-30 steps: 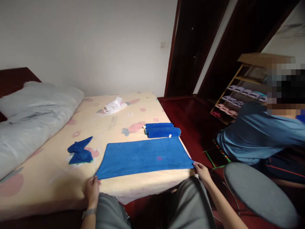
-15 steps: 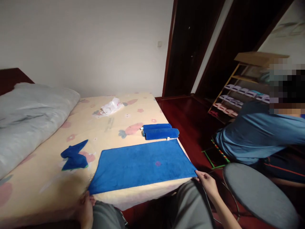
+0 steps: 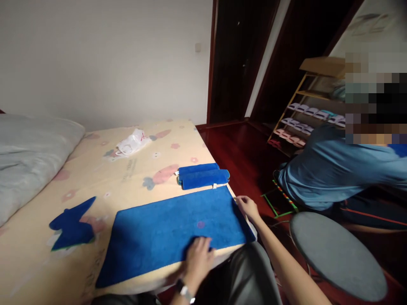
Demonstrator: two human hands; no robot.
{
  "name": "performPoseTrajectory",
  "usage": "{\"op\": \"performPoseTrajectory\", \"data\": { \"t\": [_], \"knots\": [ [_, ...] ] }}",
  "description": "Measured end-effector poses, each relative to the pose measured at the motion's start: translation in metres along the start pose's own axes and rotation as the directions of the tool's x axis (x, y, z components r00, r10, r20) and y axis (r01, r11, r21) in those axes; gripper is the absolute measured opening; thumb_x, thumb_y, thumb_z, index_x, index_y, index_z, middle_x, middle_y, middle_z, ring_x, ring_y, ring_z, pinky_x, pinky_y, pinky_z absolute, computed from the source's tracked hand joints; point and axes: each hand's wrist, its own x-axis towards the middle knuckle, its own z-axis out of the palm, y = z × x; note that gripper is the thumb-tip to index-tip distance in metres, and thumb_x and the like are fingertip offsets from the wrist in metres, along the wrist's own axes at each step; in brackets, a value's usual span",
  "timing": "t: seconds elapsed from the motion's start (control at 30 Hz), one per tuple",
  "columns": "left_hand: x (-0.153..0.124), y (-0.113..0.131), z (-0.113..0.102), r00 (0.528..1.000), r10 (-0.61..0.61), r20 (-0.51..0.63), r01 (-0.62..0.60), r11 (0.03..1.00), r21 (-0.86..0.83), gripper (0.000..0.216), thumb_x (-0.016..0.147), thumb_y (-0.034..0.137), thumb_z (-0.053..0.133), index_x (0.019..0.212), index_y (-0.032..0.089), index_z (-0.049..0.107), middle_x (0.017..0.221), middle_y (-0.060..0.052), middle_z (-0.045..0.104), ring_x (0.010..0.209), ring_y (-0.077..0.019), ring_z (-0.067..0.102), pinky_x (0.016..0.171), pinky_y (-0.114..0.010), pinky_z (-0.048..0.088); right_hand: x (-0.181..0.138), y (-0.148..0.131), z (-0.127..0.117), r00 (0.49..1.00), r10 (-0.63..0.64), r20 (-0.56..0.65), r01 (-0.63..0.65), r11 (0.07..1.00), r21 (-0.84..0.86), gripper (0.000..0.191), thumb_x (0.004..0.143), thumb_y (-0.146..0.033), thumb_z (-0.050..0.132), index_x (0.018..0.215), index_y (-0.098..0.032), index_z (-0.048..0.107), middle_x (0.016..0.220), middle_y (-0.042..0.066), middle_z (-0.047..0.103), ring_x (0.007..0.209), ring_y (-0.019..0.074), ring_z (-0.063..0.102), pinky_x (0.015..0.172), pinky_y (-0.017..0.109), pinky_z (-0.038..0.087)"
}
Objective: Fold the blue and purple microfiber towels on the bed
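Observation:
A blue towel (image 3: 165, 228) lies spread flat along the near edge of the bed, with a small round mark on it. My left hand (image 3: 200, 254), a watch on its wrist, rests on the towel's front edge with fingers stretched out. At the towel's right edge, my right hand (image 3: 248, 207) has its fingers bent together in a pinch on the cloth, though the fingertips are partly hidden. Just beyond the towel are folded blue towels (image 3: 203, 177) with white tags. A crumpled blue cloth (image 3: 74, 224) lies to the left.
On the patterned bed sheet (image 3: 143, 159) sit a white plastic bag (image 3: 133, 142) and, far left, a grey quilt (image 3: 34, 152). To the right are a round grey stool (image 3: 337, 254), a seated person in a blue shirt (image 3: 330, 169) and a shoe rack (image 3: 299, 93).
My left hand has left the towel's near left corner and moved right onto its front edge. My right hand has gone from the near right corner farther up the right edge. The view has shifted.

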Motion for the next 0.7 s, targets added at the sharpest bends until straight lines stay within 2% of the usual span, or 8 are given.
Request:
{"op": "performPoseTrajectory", "data": {
  "t": [0.07, 0.13, 0.23, 0.3, 0.43, 0.57, 0.63, 0.7],
  "knots": [
    [0.039, 0.067, 0.043, 0.983, 0.127, 0.132, -0.131, 0.991, 0.023, 0.043, 0.084, 0.037, 0.065, 0.125, 0.026, 0.063, 0.109, -0.010, 0.068, 0.106, -0.0286, 0.061, 0.092, -0.040, 0.049, 0.029, -0.024, 0.018, 0.998, 0.026, 0.063, -0.025, 1.000, -0.009, 0.031, 0.084, -0.042, 0.055, 0.097, -0.020, 0.072, 0.105, 0.009, 0.075, 0.100, 0.0246, 0.069, 0.085, 0.031, 0.050],
    [0.068, 0.112, 0.079, 0.942, 0.158, 0.296, -0.181, 0.982, 0.051, 0.056, 0.079, 0.033, 0.071, 0.133, 0.022, 0.060, 0.120, -0.017, 0.065, 0.109, -0.0344, 0.060, 0.090, -0.047, 0.049, 0.049, -0.038, 0.032, 0.996, 0.041, 0.079, -0.040, 0.999, -0.014, 0.029, 0.083, -0.043, 0.059, 0.093, -0.019, 0.072, 0.100, 0.010, 0.075, 0.096, 0.0249, 0.070, 0.082, 0.031, 0.051],
    [0.092, 0.141, 0.112, 0.928, 0.081, 0.365, -0.133, 0.984, 0.120, 0.041, 0.083, 0.013, 0.061, 0.124, 0.015, 0.067, 0.118, -0.023, 0.065, 0.108, -0.0365, 0.061, 0.086, -0.049, 0.048, 0.065, -0.042, 0.042, 0.997, 0.047, 0.069, -0.045, 0.999, -0.029, 0.024, 0.082, -0.041, 0.062, 0.088, -0.018, 0.070, 0.096, 0.012, 0.075, 0.092, 0.0259, 0.070, 0.079, 0.032, 0.051],
    [0.096, 0.142, 0.114, 0.920, 0.103, 0.378, -0.147, 0.985, 0.089, 0.036, 0.084, 0.009, 0.056, 0.117, 0.014, 0.070, 0.109, -0.022, 0.069, 0.102, -0.0342, 0.064, 0.083, -0.047, 0.048, 0.069, -0.042, 0.043, 0.997, 0.038, 0.060, -0.036, 0.999, -0.040, 0.020, 0.082, -0.037, 0.061, 0.085, -0.018, 0.069, 0.093, 0.012, 0.075, 0.090, 0.0257, 0.070, 0.078, 0.032, 0.051],
    [0.079, 0.130, 0.079, 0.957, 0.081, 0.277, -0.081, 0.997, -0.011, 0.031, 0.087, 0.014, 0.051, 0.112, 0.018, 0.068, 0.095, -0.015, 0.072, 0.094, -0.0299, 0.066, 0.088, -0.046, 0.047, 0.066, -0.053, 0.037, 0.997, 0.007, 0.072, -0.006, 1.000, -0.013, 0.022, 0.080, -0.038, 0.057, 0.081, -0.017, 0.065, 0.079, 0.010, 0.071, 0.078, 0.0232, 0.068, 0.068, 0.029, 0.049],
    [0.039, 0.102, 0.024, 0.986, -0.128, 0.110, 0.141, 0.983, -0.120, 0.042, 0.092, 0.019, 0.044, 0.132, 0.023, 0.055, 0.096, -0.013, 0.073, 0.093, -0.0276, 0.068, 0.088, -0.041, 0.048, 0.052, -0.086, 0.039, 0.981, -0.037, 0.188, 0.004, 0.984, 0.177, 0.038, 0.076, -0.044, 0.056, 0.099, -0.015, 0.063, 0.065, 0.001, 0.063, 0.056, 0.0157, 0.060, 0.054, 0.025, 0.044],
    [0.015, 0.075, -0.001, 0.958, -0.281, 0.051, 0.286, 0.941, -0.181, 0.047, 0.096, 0.022, 0.037, 0.142, 0.023, 0.046, 0.102, -0.015, 0.074, 0.094, -0.0260, 0.069, 0.084, -0.036, 0.050, 0.044, -0.111, 0.050, 0.947, -0.086, 0.308, -0.035, 0.930, 0.366, 0.044, 0.073, -0.042, 0.058, 0.110, -0.018, 0.061, 0.064, -0.003, 0.061, 0.050, 0.0117, 0.055, 0.048, 0.021, 0.038],
    [-0.010, 0.040, -0.025, 0.899, -0.438, 0.018, 0.428, 0.867, -0.255, 0.046, 0.099, 0.028, 0.034, 0.144, 0.020, 0.043, 0.106, -0.016, 0.074, 0.095, -0.0251, 0.071, 0.080, -0.032, 0.051, 0.033, -0.141, 0.071, 0.889, -0.167, 0.426, -0.056, 0.884, 0.464, 0.044, 0.072, -0.038, 0.060, 0.112, -0.021, 0.061, 0.066, -0.004, 0.062, 0.050, 0.0105, 0.055, 0.045, 0.019, 0.034]
  ]
}}
